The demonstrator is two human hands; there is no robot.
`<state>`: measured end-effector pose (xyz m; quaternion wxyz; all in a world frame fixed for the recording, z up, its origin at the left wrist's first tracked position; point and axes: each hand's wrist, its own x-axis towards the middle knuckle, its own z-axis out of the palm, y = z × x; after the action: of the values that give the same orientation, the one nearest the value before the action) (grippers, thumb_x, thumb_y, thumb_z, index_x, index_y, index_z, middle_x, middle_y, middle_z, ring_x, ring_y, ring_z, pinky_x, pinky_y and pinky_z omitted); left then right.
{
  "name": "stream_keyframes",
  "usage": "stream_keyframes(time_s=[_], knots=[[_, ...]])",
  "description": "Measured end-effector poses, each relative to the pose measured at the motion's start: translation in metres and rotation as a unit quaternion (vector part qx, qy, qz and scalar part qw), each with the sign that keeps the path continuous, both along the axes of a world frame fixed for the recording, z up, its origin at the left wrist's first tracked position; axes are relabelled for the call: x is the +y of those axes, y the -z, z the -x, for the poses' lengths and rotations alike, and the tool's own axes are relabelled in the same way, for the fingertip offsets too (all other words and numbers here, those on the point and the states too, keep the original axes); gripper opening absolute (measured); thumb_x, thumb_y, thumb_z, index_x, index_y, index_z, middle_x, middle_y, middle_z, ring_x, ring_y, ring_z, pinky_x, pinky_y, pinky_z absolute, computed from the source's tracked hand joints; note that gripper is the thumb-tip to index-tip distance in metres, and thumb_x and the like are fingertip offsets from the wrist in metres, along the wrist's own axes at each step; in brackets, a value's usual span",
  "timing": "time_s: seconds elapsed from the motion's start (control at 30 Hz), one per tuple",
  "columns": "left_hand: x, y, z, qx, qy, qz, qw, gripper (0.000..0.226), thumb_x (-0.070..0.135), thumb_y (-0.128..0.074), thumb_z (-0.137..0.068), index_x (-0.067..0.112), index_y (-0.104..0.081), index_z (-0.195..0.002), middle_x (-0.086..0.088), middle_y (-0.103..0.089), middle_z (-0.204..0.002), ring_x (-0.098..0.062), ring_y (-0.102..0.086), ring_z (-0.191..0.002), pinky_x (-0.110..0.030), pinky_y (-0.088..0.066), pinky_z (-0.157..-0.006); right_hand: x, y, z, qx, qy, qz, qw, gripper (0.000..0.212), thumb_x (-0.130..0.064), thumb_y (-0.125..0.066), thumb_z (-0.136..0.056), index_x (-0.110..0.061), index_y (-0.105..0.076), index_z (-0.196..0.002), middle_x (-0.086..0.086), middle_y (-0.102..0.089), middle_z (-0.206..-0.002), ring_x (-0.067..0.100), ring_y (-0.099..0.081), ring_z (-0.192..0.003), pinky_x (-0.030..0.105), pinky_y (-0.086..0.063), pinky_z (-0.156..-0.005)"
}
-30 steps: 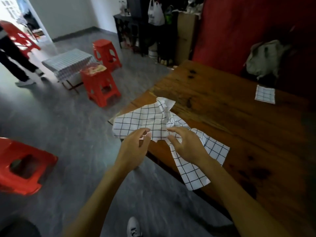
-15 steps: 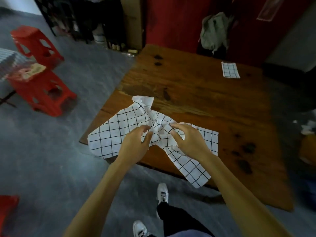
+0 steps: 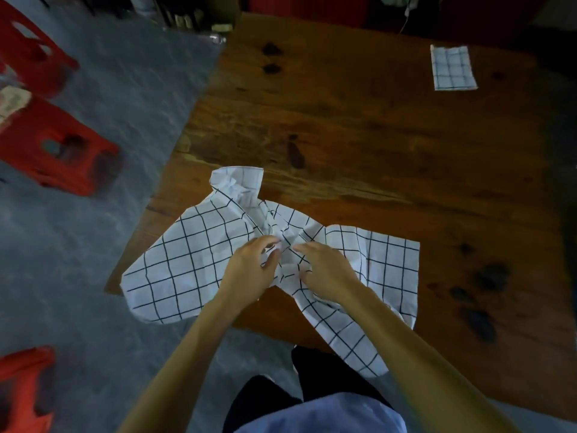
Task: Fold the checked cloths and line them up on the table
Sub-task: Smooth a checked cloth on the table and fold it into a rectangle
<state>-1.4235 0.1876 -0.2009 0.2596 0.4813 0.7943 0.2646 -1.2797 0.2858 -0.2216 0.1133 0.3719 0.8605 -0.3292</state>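
My left hand (image 3: 249, 270) and my right hand (image 3: 327, 273) meet at the bunched middle of the big checked cloth (image 3: 187, 264), which lies crumpled at the near left corner of the wooden desk (image 3: 359, 129). My left grip is clamped on the cloth: thumb and forefinger pinch a small ridge of the white fabric right at the gathered centre. My right grip also holds the cloth, its fingers curled down into the creases just beside the left fingertips, with the thumb tucked under a fold. The two hands are almost touching. From that knot the cloth spreads three ways: a broad flap runs to my left and hangs past the desk's edge over the grey floor (image 3: 93, 245); a second flap lies flat on the wood to my right; a third tongue drops off the near edge toward my legs. A rumpled end curls up just beyond my hands, farther onto the desk. Well apart from all this, near the far right corner of the desk, a small folded checked cloth (image 3: 452, 67) lies flat as a neat rectangle. Dark knots and stains mark the wood. Off to my left on the floor stand red plastic stools (image 3: 59, 154), one with something pale resting on top, though it is too blurred to tell what.
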Motion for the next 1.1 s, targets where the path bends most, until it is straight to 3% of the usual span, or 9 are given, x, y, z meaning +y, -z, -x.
stream_keyframes(time_s=[0.13, 0.27, 0.47, 0.6, 0.77, 0.83, 0.9, 1.0, 1.1], knots=[[0.012, 0.009, 0.011, -0.021, 0.028, -0.002, 0.999, 0.025, 0.021, -0.055, -0.095, 0.014, -0.064, -0.116, 0.003, -0.067, -0.111, -0.002, -0.056, -0.095, -0.004, -0.040, -0.080, 0.011, 0.023, 0.006, -0.067, -0.018, -0.009, 0.998, 0.064, -0.012, -0.062, -0.089, -0.030, -0.034, -0.144, 0.002, -0.050, -0.141, 0.024, -0.051, -0.125, 0.042, -0.043, -0.101], [0.020, 0.016, 0.013, -0.032, 0.065, 0.008, 0.997, 0.026, 0.022, -0.054, -0.096, 0.015, -0.062, -0.119, 0.002, -0.066, -0.112, -0.004, -0.059, -0.098, -0.002, -0.040, -0.080, 0.013, 0.030, 0.001, -0.081, 0.016, -0.031, 0.996, 0.059, -0.005, -0.056, -0.091, -0.032, -0.040, -0.140, 0.002, -0.069, -0.108, 0.026, -0.064, -0.099, 0.039, -0.046, -0.091], [0.036, 0.004, 0.007, -0.032, 0.102, -0.006, 0.994, 0.030, 0.029, -0.053, -0.095, 0.016, -0.060, -0.121, 0.001, -0.066, -0.113, -0.010, -0.061, -0.102, -0.013, -0.046, -0.083, 0.023, -0.004, -0.015, 0.010, 0.150, -0.035, 0.988, 0.035, -0.019, -0.054, -0.093, -0.027, -0.060, -0.127, 0.000, -0.064, -0.123, 0.023, -0.060, -0.108, 0.034, -0.049, -0.089], [0.053, -0.030, -0.002, -0.056, 0.128, -0.012, 0.990, 0.041, 0.045, -0.052, -0.093, 0.022, -0.054, -0.127, 0.008, -0.060, -0.113, -0.010, -0.056, -0.102, -0.030, -0.049, -0.085, 0.027, -0.048, -0.015, 0.101, 0.197, -0.106, 0.969, 0.026, -0.020, -0.056, -0.093, -0.023, -0.065, -0.117, -0.004, -0.066, -0.108, 0.016, -0.061, -0.096, 0.024, -0.047, -0.073], [0.080, -0.072, -0.014, -0.034, 0.163, -0.155, 0.974, 0.020, 0.026, -0.062, -0.091, 0.016, -0.065, -0.107, 0.011, -0.067, -0.096, -0.002, -0.060, -0.081, -0.010, -0.044, -0.066, 0.031, -0.105, -0.022, 0.201, 0.240, -0.201, 0.928, 0.006, -0.020, -0.059, -0.091, -0.020, -0.064, -0.090, -0.016, -0.050, -0.072, 0.000, -0.047, -0.062, 0.018, -0.030, -0.056], [0.089, -0.091, -0.017, -0.003, 0.166, -0.205, 0.965, 0.011, 0.016, -0.063, -0.090, 0.010, -0.069, -0.097, 0.007, -0.067, -0.082, -0.005, -0.059, -0.069, -0.013, -0.039, -0.058, 0.031, -0.126, -0.026, 0.221, 0.256, -0.221, 0.915, 0.008, -0.023, -0.060, -0.091, -0.019, -0.066, -0.096, -0.011, -0.058, -0.081, 0.002, -0.050, -0.072, 0.021, -0.039, -0.063], [0.098, -0.109, -0.016, 0.030, 0.195, -0.250, 0.948, 0.010, 0.008, -0.063, -0.089, 0.007, -0.068, -0.097, -0.002, -0.072, -0.083, -0.012, -0.065, -0.067, -0.017, -0.041, -0.057, 0.029, -0.146, -0.034, 0.224, 0.258, -0.229, 0.911, 0.031, -0.024, -0.064, -0.090, -0.017, -0.061, -0.120, -0.002, -0.062, -0.109, 0.012, -0.054, -0.101, 0.028, -0.045, -0.085], [0.109, -0.136, -0.010, 0.042, 0.256, -0.287, 0.922, 0.014, 0.007, -0.057, -0.092, 0.011, -0.063, -0.103, -0.002, -0.072, -0.093, -0.012, -0.068, -0.077, -0.017, -0.049, -0.061, 0.024, -0.173, -0.047, 0.227, 0.225, -0.210, 0.924, 0.078, -0.015, -0.067, -0.081, -0.029, -0.028, -0.148, -0.006, -0.037, -0.146, 0.012, -0.034, -0.133, 0.032, -0.031, -0.108], [0.112, -0.160, -0.006, 0.051, 0.294, -0.317, 0.900, 0.013, 0.008, -0.051, -0.096, 0.012, -0.059, -0.104, 0.006, -0.066, -0.087, -0.003, -0.058, -0.073, -0.011, -0.043, -0.061, 0.023, -0.195, -0.052, 0.237, 0.228, -0.204, 0.922, 0.099, -0.001, -0.062, -0.075, -0.032, -0.009, -0.152, -0.009, -0.017, -0.158, 0.010, -0.012, -0.145, 0.041, -0.015, -0.117]])
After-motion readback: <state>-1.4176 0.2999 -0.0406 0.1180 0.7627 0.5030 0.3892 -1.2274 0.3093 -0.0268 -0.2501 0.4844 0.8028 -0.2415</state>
